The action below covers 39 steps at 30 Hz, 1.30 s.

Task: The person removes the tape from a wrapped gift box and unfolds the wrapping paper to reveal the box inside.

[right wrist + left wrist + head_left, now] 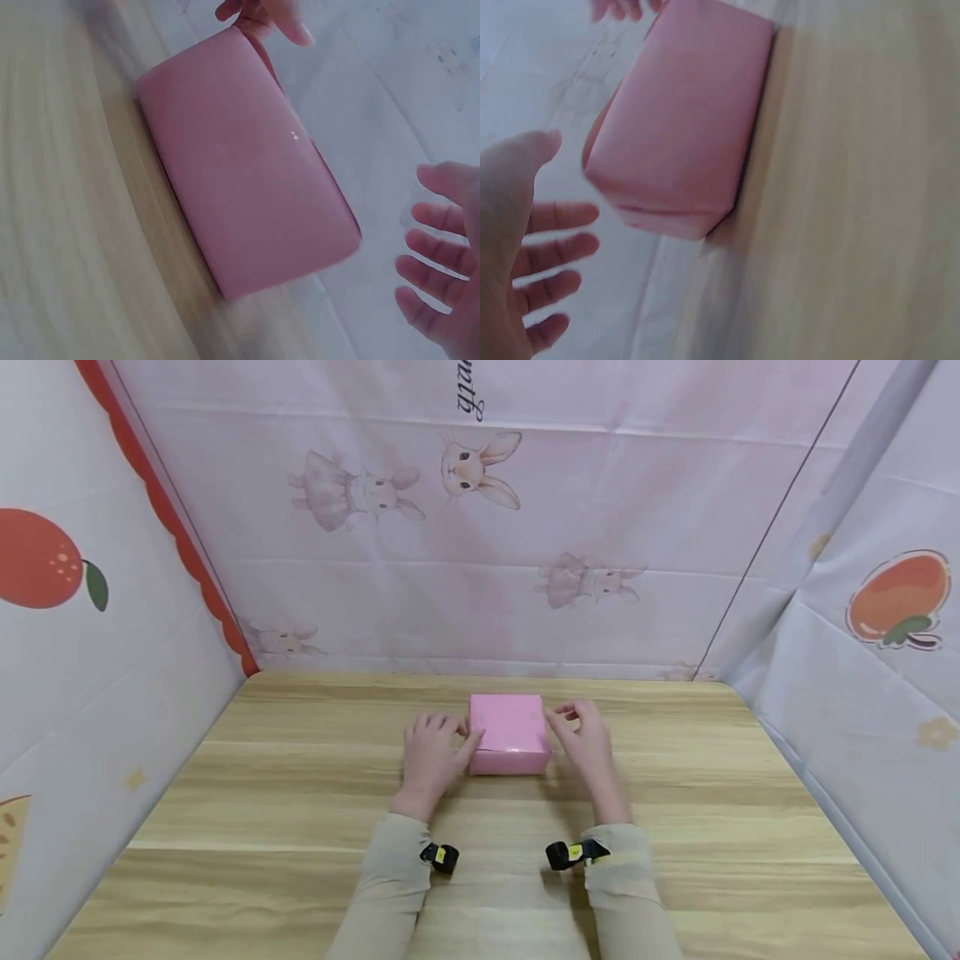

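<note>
A small pink box (510, 722), its top lid down, sits on the wooden table. At its left side is my left hand (431, 752), the thumb reaching toward the lid's edge. The left wrist view shows this hand (540, 255) with fingers spread and a gap between them and the pink box (682, 112). My right hand (588, 747) is beside the box's right side, fingers gently bent. In the right wrist view its fingers (435, 251) are apart, off the end of the box (240, 172), with nothing between them.
The wood-grain table (300, 827) runs back to a pink cloth wall (420, 602) printed with rabbits. White cloth walls with fruit prints stand at the left (135, 677) and right (847, 685). Each wrist wears a black strapped camera (441, 857).
</note>
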Motion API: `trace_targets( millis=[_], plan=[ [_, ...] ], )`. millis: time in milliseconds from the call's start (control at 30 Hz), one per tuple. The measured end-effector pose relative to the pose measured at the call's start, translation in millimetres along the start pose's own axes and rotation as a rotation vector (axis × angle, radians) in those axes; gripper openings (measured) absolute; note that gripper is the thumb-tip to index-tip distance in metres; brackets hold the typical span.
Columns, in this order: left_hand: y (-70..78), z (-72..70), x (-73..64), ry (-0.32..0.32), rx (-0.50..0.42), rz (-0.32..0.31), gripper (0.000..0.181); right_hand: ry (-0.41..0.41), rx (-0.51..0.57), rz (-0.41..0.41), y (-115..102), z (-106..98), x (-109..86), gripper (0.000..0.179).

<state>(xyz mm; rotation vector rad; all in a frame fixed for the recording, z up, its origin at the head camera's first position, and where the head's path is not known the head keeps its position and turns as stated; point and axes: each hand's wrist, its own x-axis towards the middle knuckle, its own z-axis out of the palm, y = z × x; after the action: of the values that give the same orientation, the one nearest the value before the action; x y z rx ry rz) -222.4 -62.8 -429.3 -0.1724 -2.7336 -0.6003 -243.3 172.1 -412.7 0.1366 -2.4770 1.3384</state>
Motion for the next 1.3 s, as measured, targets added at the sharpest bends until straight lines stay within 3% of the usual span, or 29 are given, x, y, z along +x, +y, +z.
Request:
trace_targets(
  millis=[167, 500, 833, 1300],
  plan=[
    [4.5, 7.4, -1.5, -0.001, 0.033, -0.074, 0.05, 0.064, -0.062, 0.003, -1, 15, 6.0, 0.029],
    [5.4, 13.6, -1.9, -0.069, 0.071, -0.124, 0.057, 0.031, -0.223, 0.105, 0, 38, 7.3, 0.026],
    [5.7, 13.7, -4.7, -0.055, 0.036, -0.105, 0.054, 0.158, -0.268, 0.001, 3, 48, 4.8, 0.014],
    [6.1, 13.5, -5.2, -0.068, 0.008, -0.112, 0.053, 0.213, -0.336, -0.067, 3, 55, 4.1, 0.012]
  ],
)
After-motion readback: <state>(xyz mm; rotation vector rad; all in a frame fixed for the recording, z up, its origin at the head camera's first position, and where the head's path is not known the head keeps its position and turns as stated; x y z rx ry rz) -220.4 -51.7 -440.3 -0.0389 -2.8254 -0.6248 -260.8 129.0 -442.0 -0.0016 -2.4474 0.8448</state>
